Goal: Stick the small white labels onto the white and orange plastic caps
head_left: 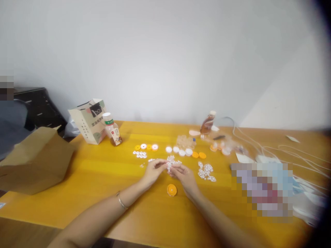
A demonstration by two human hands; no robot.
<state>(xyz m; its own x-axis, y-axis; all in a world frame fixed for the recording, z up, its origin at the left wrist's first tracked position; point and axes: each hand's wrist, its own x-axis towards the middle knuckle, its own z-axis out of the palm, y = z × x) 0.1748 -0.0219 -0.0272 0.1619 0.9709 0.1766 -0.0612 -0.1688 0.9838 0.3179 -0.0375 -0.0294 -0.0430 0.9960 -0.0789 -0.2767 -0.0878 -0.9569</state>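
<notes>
My left hand point(155, 171) and my right hand point(184, 175) meet over the middle of the table. Their fingertips pinch one small white plastic piece with holes point(169, 167) between them. Just beyond the fingers lies a heap of similar white pieces point(171, 158), partly hidden by the hands. Below them, nearer to me, sits a round orange disc-shaped part point(172, 190). Flat white cut-out pieces point(206, 170) are spread to the right of my right hand. Several small white parts point(140, 154) lie in rows farther left.
White discs point(182, 152) and orange discs point(199, 155) line the table point(124, 203) behind the hands. A labelled bottle point(112, 129) and paper bag point(90, 124) stand at back left, a brown bottle point(207, 123) at back right. A brown bag point(38, 160) lies left; cables point(258, 144) run right.
</notes>
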